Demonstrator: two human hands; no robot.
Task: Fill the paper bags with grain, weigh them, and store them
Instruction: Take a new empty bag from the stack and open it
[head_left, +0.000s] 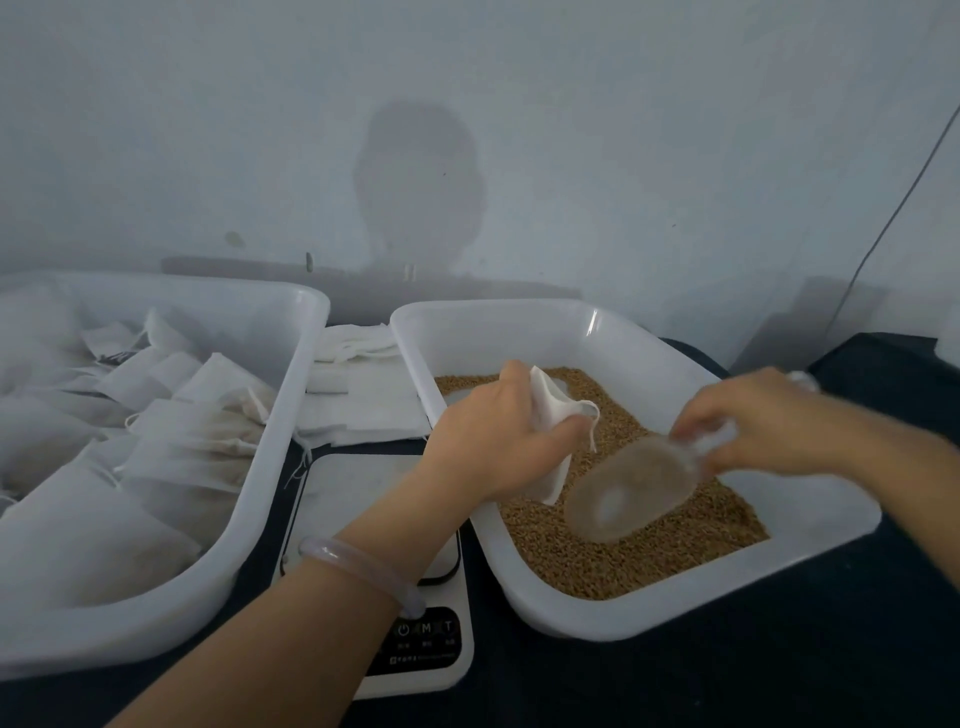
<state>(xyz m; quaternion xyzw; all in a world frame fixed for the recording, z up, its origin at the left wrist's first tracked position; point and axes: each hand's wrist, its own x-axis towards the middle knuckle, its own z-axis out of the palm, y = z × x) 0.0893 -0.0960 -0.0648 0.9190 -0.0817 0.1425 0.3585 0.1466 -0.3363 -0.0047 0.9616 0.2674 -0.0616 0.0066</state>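
Head view: the left hand (498, 431) reaches over the near-left rim of the grain tub (597, 318), its fingers curled round the middle of one white paper bag (551, 410). The bag's drawstring mouth projects from the thumb side of the fist, toward the right; its other end hangs below the hand, just above the grain (623, 564). The right hand (769, 421) is motion-blurred; its fingers pinch the handle of a clear plastic scoop (628, 488). The scoop's bowl is over the grain, just right of the bag's lower end and below its mouth, close to the bag. It cannot be determined whether the scoop carries grain, since the brown seen through it may be the layer beneath. A pale bracelet (358, 566) sits on the left wrist, above the digital scale (358, 483), which stands between the two tubs on a dark cloth (779, 675). Behind the scale lies a stack of flat empty bags (363, 400). The storage tub (291, 415) to the left holds many filled bags (197, 441), well apart from both hands.
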